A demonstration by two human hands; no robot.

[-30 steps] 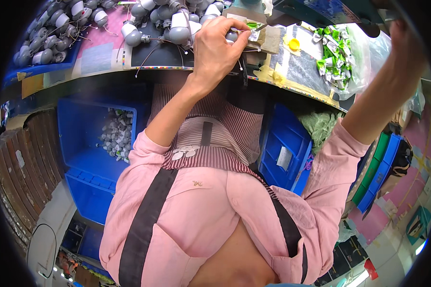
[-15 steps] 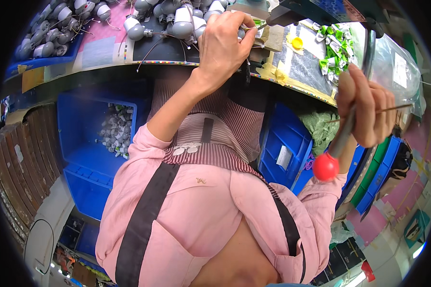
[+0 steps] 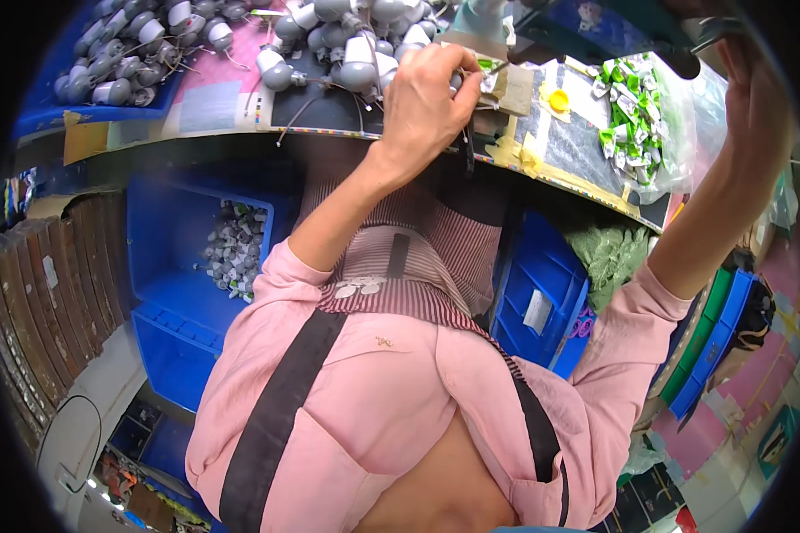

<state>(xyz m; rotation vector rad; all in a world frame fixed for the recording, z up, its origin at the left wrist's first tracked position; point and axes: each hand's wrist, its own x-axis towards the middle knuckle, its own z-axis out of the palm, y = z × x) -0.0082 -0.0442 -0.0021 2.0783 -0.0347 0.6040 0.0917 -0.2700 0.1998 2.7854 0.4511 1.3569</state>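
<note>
My left hand (image 3: 428, 111) is closed at the front of a bench press, thumb and forefinger pinched by a small block (image 3: 510, 92). A grey rounded part (image 3: 456, 81) shows between its fingers, mostly hidden by them. Above the block stands the dark teal press (image 3: 596, 31). My right hand (image 3: 756, 93) is raised at the far right, with its fingers curled round the press lever (image 3: 718, 32); the lever's end is hidden. To the left of my left hand lie several grey-and-white bulb-shaped parts (image 3: 358, 67) with thin wires.
Green-and-white small pieces (image 3: 631, 124) lie in a clear bag on the right of the bench, near a yellow cap (image 3: 558, 100). A blue tray (image 3: 36, 120) of bulb-shaped parts sits at far left. Below stand a blue bin (image 3: 164, 240) and a blue crate (image 3: 538, 284).
My right hand has moved up and away, swinging the red-knobbed lever upward out of sight. My left hand stays at the press block. The whole view has shifted slightly.
</note>
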